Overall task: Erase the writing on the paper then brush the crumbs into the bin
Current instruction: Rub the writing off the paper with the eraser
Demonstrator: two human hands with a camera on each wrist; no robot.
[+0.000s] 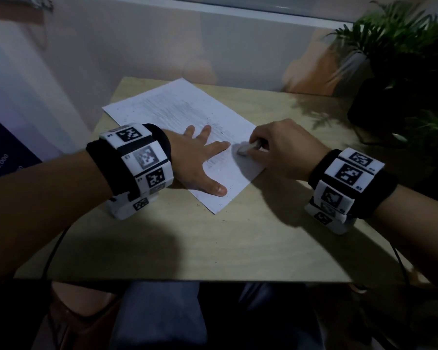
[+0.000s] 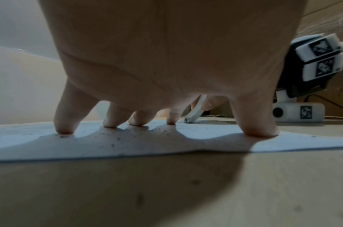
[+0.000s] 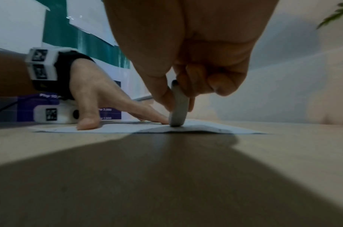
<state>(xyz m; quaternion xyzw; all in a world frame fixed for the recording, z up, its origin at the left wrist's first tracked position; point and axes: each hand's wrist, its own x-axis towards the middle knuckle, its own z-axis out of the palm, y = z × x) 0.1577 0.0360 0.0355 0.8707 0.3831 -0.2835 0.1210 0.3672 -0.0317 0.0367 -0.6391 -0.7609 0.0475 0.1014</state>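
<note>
Erasing looks well advanced but unfinished: the white sheet of paper (image 1: 177, 109), lying at the centre of the head view, shows only faint grey smears across its upper part, while a few short pencil lines remain just below the flat whitish eraser (image 1: 248, 148). The right hand (image 1: 286, 147) pinches that eraser between thumb and fingers, its edge pressed on the paper. The left hand (image 1: 197, 157) lies spread, fingers straight, pinning the sheet. Dark crumbs (image 2: 128, 138) speckle the paper, so brushing them away is left, I judge; no bin is in view. The pale wooden table (image 1: 213, 243) stands against a light wall, with a dark potted green plant (image 1: 400, 61) at upper right.
</note>
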